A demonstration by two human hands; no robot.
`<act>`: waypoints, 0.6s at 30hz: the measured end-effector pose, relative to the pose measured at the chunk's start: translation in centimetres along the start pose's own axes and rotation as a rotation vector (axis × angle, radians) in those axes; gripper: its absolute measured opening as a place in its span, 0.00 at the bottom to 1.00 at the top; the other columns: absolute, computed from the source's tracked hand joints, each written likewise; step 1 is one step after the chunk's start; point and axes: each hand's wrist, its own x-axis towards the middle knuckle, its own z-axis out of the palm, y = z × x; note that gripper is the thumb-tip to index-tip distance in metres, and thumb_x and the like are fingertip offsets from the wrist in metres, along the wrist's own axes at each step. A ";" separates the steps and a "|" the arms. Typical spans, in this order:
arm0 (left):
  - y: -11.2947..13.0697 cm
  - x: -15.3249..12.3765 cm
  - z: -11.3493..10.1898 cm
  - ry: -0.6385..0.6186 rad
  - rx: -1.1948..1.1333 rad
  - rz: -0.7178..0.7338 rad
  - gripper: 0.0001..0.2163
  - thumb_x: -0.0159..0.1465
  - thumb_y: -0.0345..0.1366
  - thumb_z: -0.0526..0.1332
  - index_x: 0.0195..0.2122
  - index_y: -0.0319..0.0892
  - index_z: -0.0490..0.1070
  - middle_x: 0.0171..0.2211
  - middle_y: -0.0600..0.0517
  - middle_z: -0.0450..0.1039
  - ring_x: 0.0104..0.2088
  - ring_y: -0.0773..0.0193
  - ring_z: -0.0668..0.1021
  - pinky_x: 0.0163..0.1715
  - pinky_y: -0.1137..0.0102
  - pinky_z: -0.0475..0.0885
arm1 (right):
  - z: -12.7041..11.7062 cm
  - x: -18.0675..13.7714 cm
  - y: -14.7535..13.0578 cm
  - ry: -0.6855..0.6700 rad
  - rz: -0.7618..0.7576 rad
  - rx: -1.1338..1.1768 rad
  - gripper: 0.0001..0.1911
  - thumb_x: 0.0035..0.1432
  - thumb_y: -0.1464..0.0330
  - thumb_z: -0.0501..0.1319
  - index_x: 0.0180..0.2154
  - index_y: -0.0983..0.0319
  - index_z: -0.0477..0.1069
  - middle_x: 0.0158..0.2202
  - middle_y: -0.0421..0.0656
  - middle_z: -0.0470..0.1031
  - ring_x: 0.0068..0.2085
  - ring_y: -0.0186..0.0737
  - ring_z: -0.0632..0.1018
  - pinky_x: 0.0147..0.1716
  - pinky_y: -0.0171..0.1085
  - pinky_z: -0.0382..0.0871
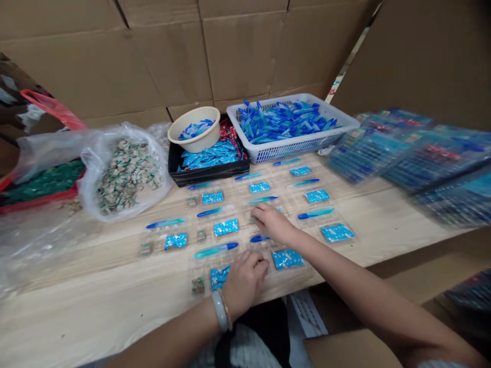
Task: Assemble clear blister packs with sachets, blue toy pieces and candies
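Note:
Several clear blister trays (230, 225) lie in rows on the wooden table (95, 301), each with a blue pen (217, 250) and a blue foil packet (226, 227). My left hand (245, 281), with a pale bangle at the wrist, is curled at the near edge of the front tray, fingers closed on something I cannot make out. My right hand (273, 223) rests knuckles up on a middle tray, fingers bent down onto a small piece beside a blue pen (260, 238).
At the back stand a white basket of blue pens (291, 125), a black tray of blue packets (209, 163) with a beige bowl (195, 128) on it, and a plastic bag of small wrapped pieces (126, 171). Stacked filled packs (418, 153) lie right. Cardboard boxes (238, 51) wall the rear.

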 end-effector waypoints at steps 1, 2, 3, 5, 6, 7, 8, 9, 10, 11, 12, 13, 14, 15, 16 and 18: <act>-0.1 -0.1 -0.1 0.001 0.016 0.021 0.08 0.60 0.30 0.52 0.39 0.42 0.67 0.36 0.50 0.67 0.37 0.63 0.68 0.38 0.67 0.66 | 0.0 0.4 -0.1 -0.025 -0.013 -0.061 0.06 0.51 0.77 0.53 0.29 0.64 0.67 0.32 0.45 0.67 0.35 0.38 0.68 0.35 0.35 0.59; -0.1 -0.3 -0.1 0.000 0.030 0.043 0.08 0.60 0.30 0.52 0.40 0.42 0.66 0.37 0.50 0.67 0.37 0.63 0.67 0.38 0.67 0.66 | 0.1 0.8 -0.1 -0.052 -0.024 -0.104 0.06 0.50 0.77 0.53 0.29 0.64 0.67 0.31 0.45 0.67 0.35 0.38 0.68 0.34 0.35 0.59; -0.2 -0.4 -0.2 -0.002 0.044 0.064 0.08 0.61 0.30 0.51 0.40 0.42 0.66 0.37 0.50 0.67 0.37 0.64 0.67 0.37 0.67 0.65 | 0.1 1.1 0.0 -0.078 -0.032 -0.126 0.06 0.50 0.77 0.53 0.28 0.64 0.67 0.31 0.45 0.67 0.34 0.38 0.68 0.34 0.34 0.59; -0.5 -0.6 -0.1 -0.004 0.068 0.095 0.08 0.62 0.31 0.50 0.38 0.42 0.67 0.36 0.51 0.67 0.37 0.64 0.67 0.36 0.68 0.64 | 0.3 1.5 0.3 -0.124 -0.038 -0.114 0.06 0.50 0.77 0.54 0.28 0.64 0.68 0.30 0.44 0.67 0.33 0.37 0.69 0.33 0.34 0.59; -0.6 -0.6 -0.1 -0.001 0.077 0.101 0.08 0.62 0.32 0.49 0.37 0.42 0.67 0.35 0.51 0.67 0.36 0.65 0.67 0.35 0.69 0.64 | 0.4 1.6 0.4 -0.144 -0.039 -0.087 0.06 0.49 0.77 0.54 0.28 0.64 0.68 0.30 0.44 0.67 0.33 0.37 0.69 0.34 0.33 0.59; -0.7 -0.6 0.0 0.005 0.082 0.103 0.08 0.63 0.32 0.49 0.37 0.43 0.67 0.35 0.51 0.67 0.36 0.65 0.67 0.35 0.69 0.64 | 0.4 1.7 0.6 -0.159 -0.039 -0.052 0.06 0.49 0.77 0.55 0.28 0.64 0.68 0.31 0.44 0.67 0.34 0.36 0.69 0.34 0.33 0.59; -0.9 -0.6 0.0 0.016 0.085 0.104 0.08 0.63 0.32 0.49 0.38 0.43 0.67 0.35 0.51 0.67 0.36 0.65 0.67 0.35 0.69 0.63 | 0.5 1.8 0.7 -0.168 -0.040 -0.015 0.06 0.49 0.77 0.55 0.29 0.64 0.68 0.31 0.44 0.67 0.34 0.36 0.69 0.34 0.33 0.60; -1.0 -0.5 0.1 0.029 0.085 0.107 0.08 0.62 0.32 0.49 0.38 0.43 0.67 0.35 0.51 0.67 0.36 0.65 0.67 0.35 0.69 0.63 | 0.5 1.8 0.8 -0.174 -0.038 0.019 0.05 0.48 0.77 0.55 0.29 0.64 0.68 0.31 0.44 0.67 0.34 0.36 0.69 0.34 0.33 0.60; -1.2 -0.5 0.2 0.041 0.082 0.111 0.08 0.62 0.32 0.50 0.38 0.42 0.67 0.35 0.51 0.67 0.36 0.65 0.67 0.35 0.70 0.63 | 0.4 1.8 0.9 -0.178 -0.034 0.050 0.05 0.48 0.77 0.56 0.30 0.65 0.68 0.31 0.44 0.67 0.33 0.36 0.69 0.34 0.33 0.60; -1.3 -0.4 0.2 0.052 0.078 0.113 0.07 0.62 0.32 0.50 0.37 0.42 0.67 0.34 0.52 0.67 0.35 0.65 0.66 0.35 0.70 0.63 | 0.4 1.8 0.9 -0.176 -0.027 0.078 0.05 0.48 0.77 0.56 0.30 0.65 0.67 0.31 0.44 0.67 0.33 0.36 0.69 0.33 0.33 0.60; -1.5 -0.4 0.3 0.059 0.072 0.111 0.07 0.62 0.32 0.50 0.35 0.42 0.67 0.34 0.52 0.67 0.35 0.66 0.66 0.34 0.70 0.63 | 0.3 1.8 1.0 -0.171 -0.020 0.106 0.05 0.47 0.77 0.56 0.30 0.65 0.67 0.30 0.43 0.67 0.32 0.36 0.69 0.33 0.33 0.61; -1.6 -0.3 0.4 0.064 0.067 0.103 0.07 0.62 0.32 0.50 0.33 0.41 0.67 0.33 0.52 0.67 0.34 0.66 0.66 0.34 0.70 0.62 | 0.3 1.8 1.0 -0.165 -0.015 0.132 0.06 0.47 0.78 0.56 0.30 0.65 0.66 0.29 0.43 0.67 0.31 0.35 0.68 0.32 0.32 0.61; -1.7 -0.3 0.5 0.067 0.062 0.093 0.07 0.62 0.32 0.51 0.31 0.41 0.67 0.32 0.52 0.67 0.33 0.66 0.66 0.33 0.70 0.62 | 0.3 1.9 1.1 -0.160 -0.017 0.157 0.06 0.47 0.79 0.56 0.29 0.64 0.66 0.28 0.42 0.66 0.30 0.34 0.68 0.31 0.32 0.61; -1.8 -0.3 0.5 0.068 0.058 0.085 0.08 0.62 0.33 0.51 0.29 0.40 0.67 0.31 0.52 0.67 0.33 0.66 0.66 0.32 0.70 0.62 | 0.4 1.9 1.1 -0.153 -0.022 0.178 0.06 0.47 0.79 0.55 0.28 0.64 0.65 0.27 0.41 0.66 0.29 0.34 0.68 0.30 0.32 0.60; -1.8 -0.3 0.5 0.068 0.051 0.081 0.08 0.62 0.33 0.51 0.28 0.40 0.67 0.30 0.52 0.67 0.32 0.66 0.66 0.32 0.70 0.62 | 0.5 2.0 1.2 -0.145 -0.030 0.190 0.07 0.47 0.80 0.54 0.26 0.64 0.65 0.27 0.40 0.65 0.29 0.33 0.67 0.30 0.32 0.60; -1.9 -0.4 0.1 0.062 0.025 0.090 0.08 0.62 0.34 0.51 0.28 0.40 0.67 0.30 0.52 0.67 0.33 0.66 0.66 0.31 0.70 0.62 | 0.7 2.2 1.2 -0.132 -0.043 0.189 0.08 0.47 0.80 0.53 0.25 0.63 0.65 0.27 0.41 0.65 0.28 0.33 0.67 0.30 0.32 0.60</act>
